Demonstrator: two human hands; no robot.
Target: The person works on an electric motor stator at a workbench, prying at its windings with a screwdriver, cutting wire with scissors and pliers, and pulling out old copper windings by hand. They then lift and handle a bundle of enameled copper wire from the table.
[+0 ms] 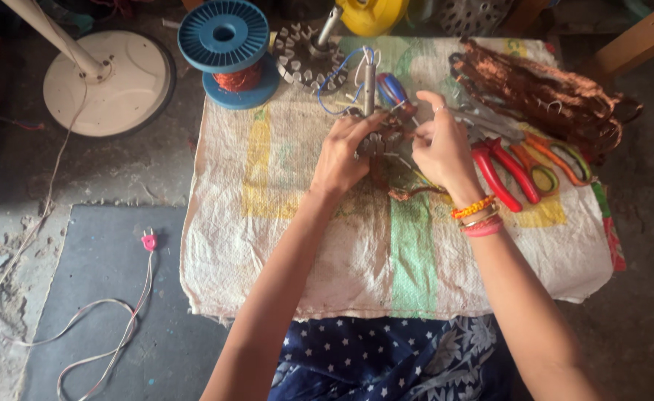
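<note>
Your left hand (339, 156) and right hand (440, 145) both pinch the wound motor stator (381, 141) (on the woven sack (327, 245)), red-handled pliers (501, 171) just beside.

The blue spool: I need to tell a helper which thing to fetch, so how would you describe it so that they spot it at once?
Start at the woven sack cloth spread on the floor and go to its far left corner. There stands the blue spool, beside a round white fan base. It alone is bright blue plastic with coppery wire wound round its core.

Rough grey concrete floor (141, 167), dark mat (104, 297), woven sack cloth (282, 245), daylight.
</note>
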